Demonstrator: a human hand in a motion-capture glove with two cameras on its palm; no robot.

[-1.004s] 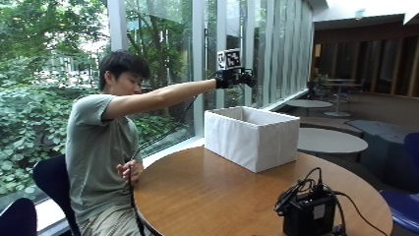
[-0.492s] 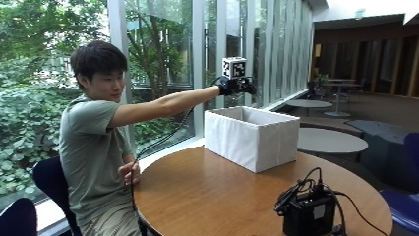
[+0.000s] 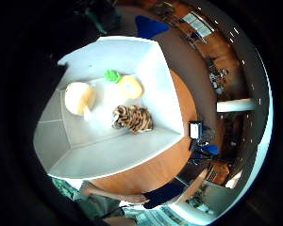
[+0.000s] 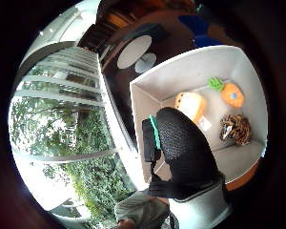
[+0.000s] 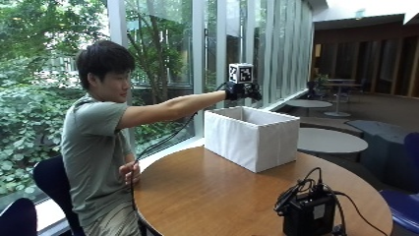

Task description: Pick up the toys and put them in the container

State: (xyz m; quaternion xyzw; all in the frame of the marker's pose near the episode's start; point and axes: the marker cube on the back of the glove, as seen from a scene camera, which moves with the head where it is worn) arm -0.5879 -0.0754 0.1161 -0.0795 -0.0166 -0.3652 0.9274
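change: over the last moment the person turns the head more toward the box, and the arm stays stretched out with the gloved hand (image 5: pixel 241 91) high above the white box (image 5: pixel 252 140). nothing leaves or enters the box in that time.
what it means: no toy lies on the round table (image 5: pixel 209 191), so the job looks close to done or done.
toys: three toys lie on the floor of the box. a striped tiger toy (image 3: pixel 132 118) is near one wall, an orange toy with green leaves (image 3: pixel 127 85) is beside it, and a pale yellow toy (image 3: pixel 79 98) is a bit apart.
hand: it hangs over the open top of the box and touches nothing. one black finger (image 4: pixel 181 148) curves across the thumb side view with no toy in it. the hand looks empty with loosely bent fingers.
arm: straight out from the shoulder, level, over the near edge of the box.
other hand: bare, down by the table edge, holding a cable.
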